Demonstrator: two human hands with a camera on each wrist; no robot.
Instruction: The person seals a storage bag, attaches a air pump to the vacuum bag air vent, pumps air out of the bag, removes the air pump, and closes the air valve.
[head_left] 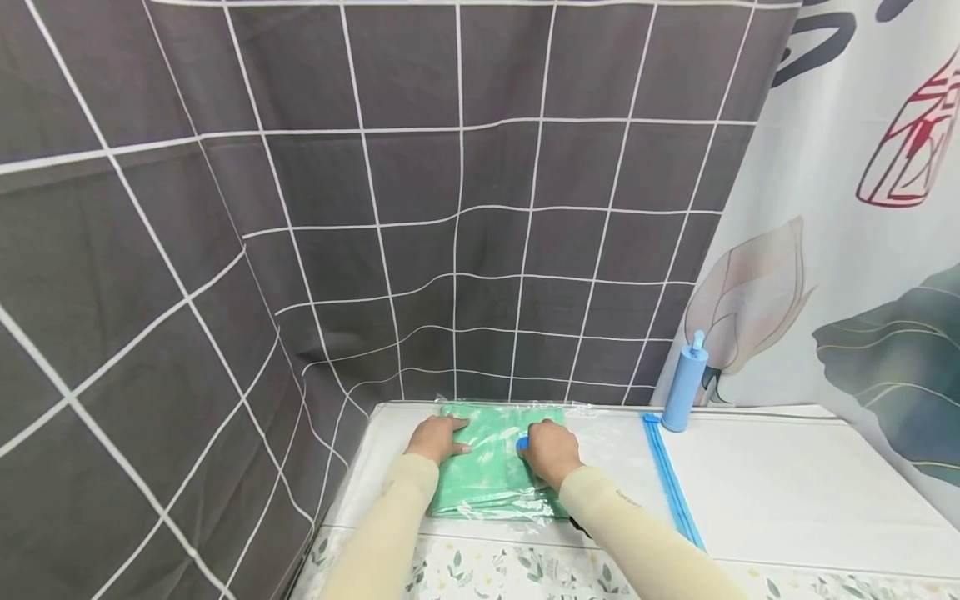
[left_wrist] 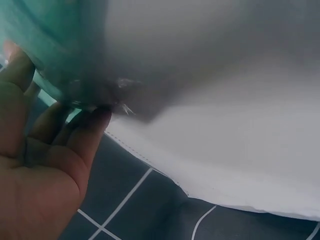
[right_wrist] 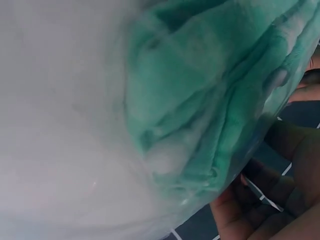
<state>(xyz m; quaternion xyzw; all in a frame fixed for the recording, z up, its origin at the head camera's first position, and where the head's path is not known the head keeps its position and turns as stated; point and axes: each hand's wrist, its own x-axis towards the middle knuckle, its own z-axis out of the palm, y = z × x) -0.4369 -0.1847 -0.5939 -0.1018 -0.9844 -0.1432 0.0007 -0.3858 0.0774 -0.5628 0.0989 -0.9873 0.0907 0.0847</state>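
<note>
A folded green cloth (head_left: 487,475) lies inside a clear plastic bag (head_left: 611,446) on the white tabletop. My left hand (head_left: 437,439) rests on the left side of the bag, fingers spread; in the left wrist view, the hand (left_wrist: 45,150) touches the bag's edge. Over the right part of the cloth, my right hand (head_left: 551,452) pinches a round blue cap (head_left: 522,446), mostly covered by the fingers. The right wrist view shows curled fingers (right_wrist: 235,210) by the bag, with the cap hidden. Along the bag's right end runs a blue zip strip (head_left: 672,483).
A light blue hand pump (head_left: 686,383) stands upright at the back right, beyond the zip strip. Dark gridded cloth (head_left: 487,250) hangs behind and to the left. A floral cover (head_left: 517,571) spans the table's front. White tabletop (head_left: 795,492) extends to the right.
</note>
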